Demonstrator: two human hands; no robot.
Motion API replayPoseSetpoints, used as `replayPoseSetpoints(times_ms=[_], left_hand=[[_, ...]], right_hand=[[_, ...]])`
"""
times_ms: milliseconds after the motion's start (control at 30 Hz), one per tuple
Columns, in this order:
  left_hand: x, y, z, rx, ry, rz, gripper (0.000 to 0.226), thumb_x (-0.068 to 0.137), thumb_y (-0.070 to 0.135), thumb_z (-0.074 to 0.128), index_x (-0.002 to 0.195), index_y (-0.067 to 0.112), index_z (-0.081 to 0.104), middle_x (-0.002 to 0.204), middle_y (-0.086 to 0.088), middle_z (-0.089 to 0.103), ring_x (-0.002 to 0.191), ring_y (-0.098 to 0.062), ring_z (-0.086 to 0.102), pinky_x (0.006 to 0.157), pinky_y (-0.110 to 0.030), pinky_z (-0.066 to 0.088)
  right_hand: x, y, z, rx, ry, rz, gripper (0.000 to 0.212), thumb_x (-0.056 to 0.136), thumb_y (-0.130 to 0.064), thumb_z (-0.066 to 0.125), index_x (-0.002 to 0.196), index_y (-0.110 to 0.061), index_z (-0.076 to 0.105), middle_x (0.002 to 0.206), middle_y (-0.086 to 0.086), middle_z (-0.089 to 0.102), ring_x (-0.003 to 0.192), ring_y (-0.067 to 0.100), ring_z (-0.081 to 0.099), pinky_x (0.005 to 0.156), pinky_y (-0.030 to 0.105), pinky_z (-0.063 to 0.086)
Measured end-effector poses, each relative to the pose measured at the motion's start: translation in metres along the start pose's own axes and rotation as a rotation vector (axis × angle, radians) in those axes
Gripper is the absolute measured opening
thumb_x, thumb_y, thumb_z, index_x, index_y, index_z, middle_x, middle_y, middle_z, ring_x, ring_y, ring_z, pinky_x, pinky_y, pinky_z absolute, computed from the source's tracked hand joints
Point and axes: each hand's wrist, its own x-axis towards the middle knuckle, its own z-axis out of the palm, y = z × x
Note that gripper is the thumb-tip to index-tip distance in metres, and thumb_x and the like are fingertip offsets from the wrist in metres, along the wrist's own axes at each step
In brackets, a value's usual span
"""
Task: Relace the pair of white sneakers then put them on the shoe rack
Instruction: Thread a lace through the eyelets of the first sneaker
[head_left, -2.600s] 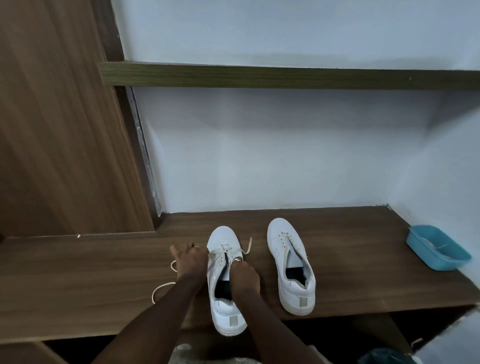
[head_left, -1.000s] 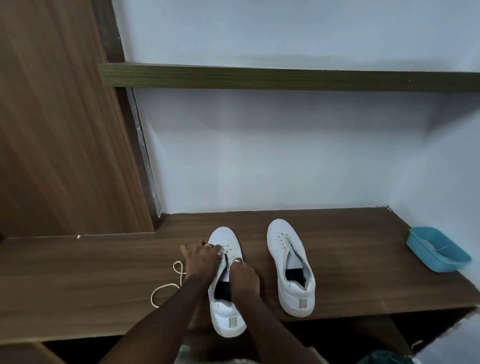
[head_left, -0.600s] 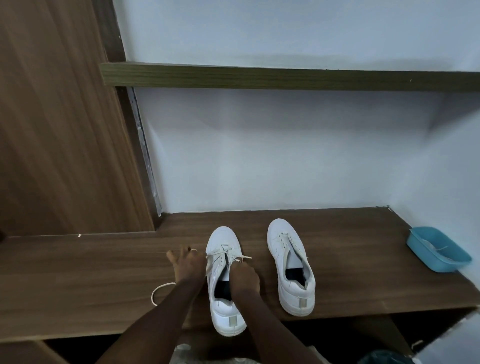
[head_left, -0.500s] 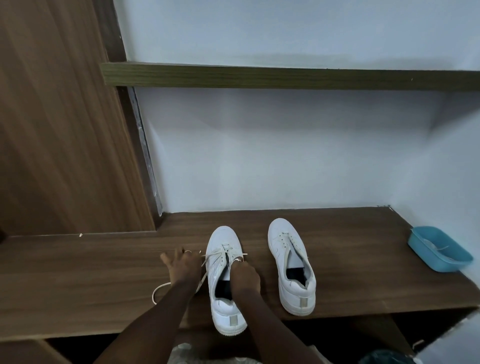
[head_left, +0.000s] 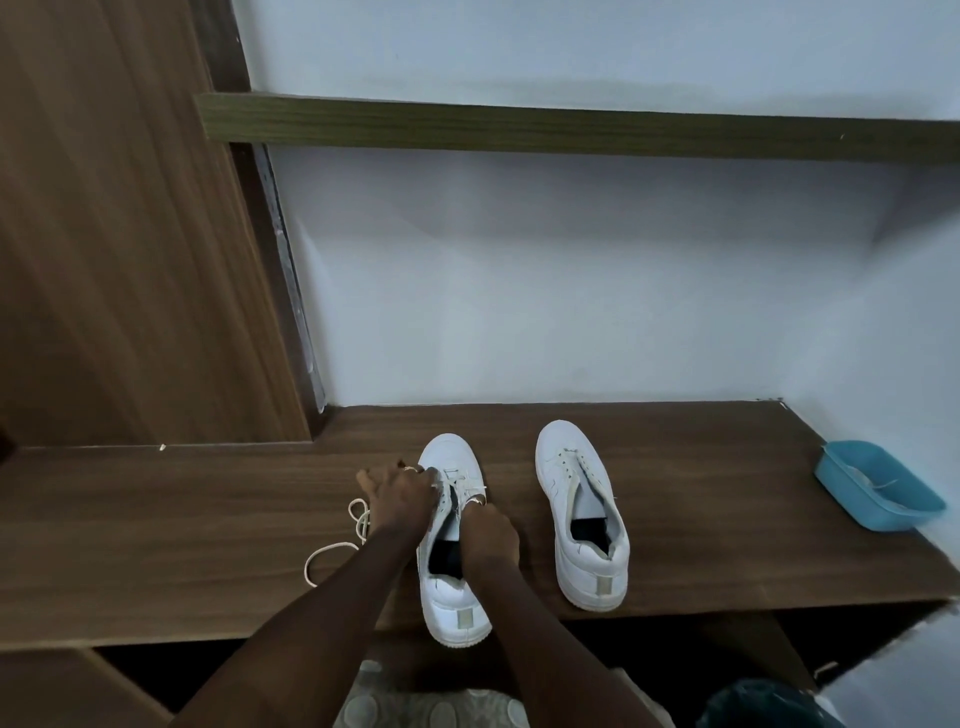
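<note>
Worktop (head_left: 182, 519) is carrying the left sneaker (head_left: 452, 608), second sneaker (head_left: 582, 514) beside it. Left hand (head_left: 400, 493) fingers are pinching the lace (head_left: 332, 548) at front eyelets; right hand (head_left: 488, 530) fingers are curling on the upper, steadying. Advisable: pulling each crossing flat, ends even.

Left hand (head_left: 399, 494) pinches lace (head_left: 332, 550); right hand (head_left: 488, 535) grips sneaker (head_left: 457, 608); second sneaker (head_left: 565, 448) just beside.

white sneakers (head_left: 579, 512), cream lace (head_left: 332, 552), brown wood-grain shelf (head_left: 727, 499), blue tub (head_left: 878, 491)
</note>
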Motion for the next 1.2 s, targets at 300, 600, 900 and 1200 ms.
replayPoseSetpoints(times_ms=[300, 600, 900, 1200], left_hand=[[-0.001, -0.007, 0.009, 0.057, 0.008, -0.081, 0.023, 0.093, 0.018, 0.045, 0.102, 0.023, 0.066, 0.098, 0.004, 0.065, 0.116, -0.021, 0.040, 0.101, -0.056, 0.020], [-0.015, -0.046, 0.017, 0.027, -0.059, -0.339, 0.027, 0.092, 0.015, 0.046, 0.106, 0.030, 0.064, 0.106, 0.006, 0.064, 0.122, -0.020, 0.038, 0.107, -0.057, 0.019], [-0.020, -0.008, 0.001, -0.296, 0.059, -0.141, 0.034, 0.095, 0.030, 0.042, 0.096, 0.009, 0.068, 0.098, -0.012, 0.068, 0.092, -0.031, 0.063, 0.073, -0.033, 0.045], [-0.042, 0.004, 0.017, -0.507, 0.016, 0.022, 0.034, 0.089, 0.044, 0.048, 0.076, 0.014, 0.058, 0.084, -0.008, 0.066, 0.082, -0.025, 0.062, 0.069, -0.031, 0.042]], right_hand=[[0.001, 0.001, 0.002, -0.006, 0.004, 0.003, 0.029, 0.099, -0.002, 0.033, 0.123, -0.004, 0.048, 0.123, 0.011, 0.060, 0.113, 0.025, 0.059, 0.086, 0.030, 0.048], [0.004, 0.002, 0.005, -0.013, 0.005, 0.006, 0.027, 0.098, -0.003, 0.036, 0.122, -0.006, 0.049, 0.122, 0.010, 0.060, 0.112, 0.023, 0.059, 0.084, 0.028, 0.048], [0.003, 0.003, 0.003, -0.023, 0.018, -0.013, 0.028, 0.098, -0.004, 0.037, 0.124, -0.006, 0.047, 0.124, 0.010, 0.059, 0.113, 0.024, 0.059, 0.086, 0.029, 0.048], [0.002, 0.006, 0.005, 0.049, 0.002, -0.025, 0.027, 0.100, -0.013, 0.035, 0.122, -0.008, 0.050, 0.122, 0.010, 0.059, 0.112, 0.025, 0.058, 0.086, 0.030, 0.047]])
